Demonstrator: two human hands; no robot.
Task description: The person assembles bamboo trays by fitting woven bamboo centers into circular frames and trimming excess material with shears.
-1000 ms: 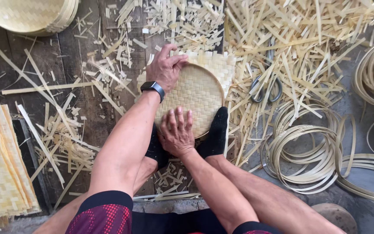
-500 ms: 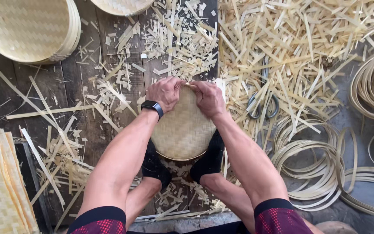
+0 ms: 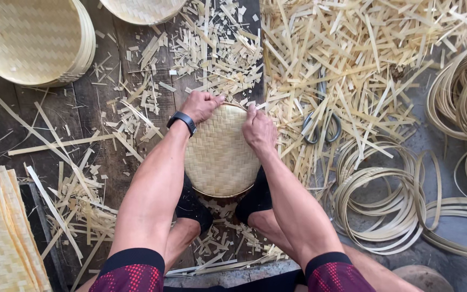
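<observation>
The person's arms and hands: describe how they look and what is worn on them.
Both arms are bare from hand to upper arm. The left hand has a black wristband with a dark face at its wrist. The right hand wears nothing. Dark sleeves with red dotted pattern cover the upper arms.

Both hands press on the far rim of a round woven bamboo disc: the left hand curls over its upper left edge, the right hand lies flat on its upper right edge. Two feet in black socks pin the disc's near side, below the hands. Right of the right hand, scissors lie among bamboo offcuts, with coiled bamboo hoops farther right; left of the left hand sit stacked woven trays and flat woven mats.
</observation>
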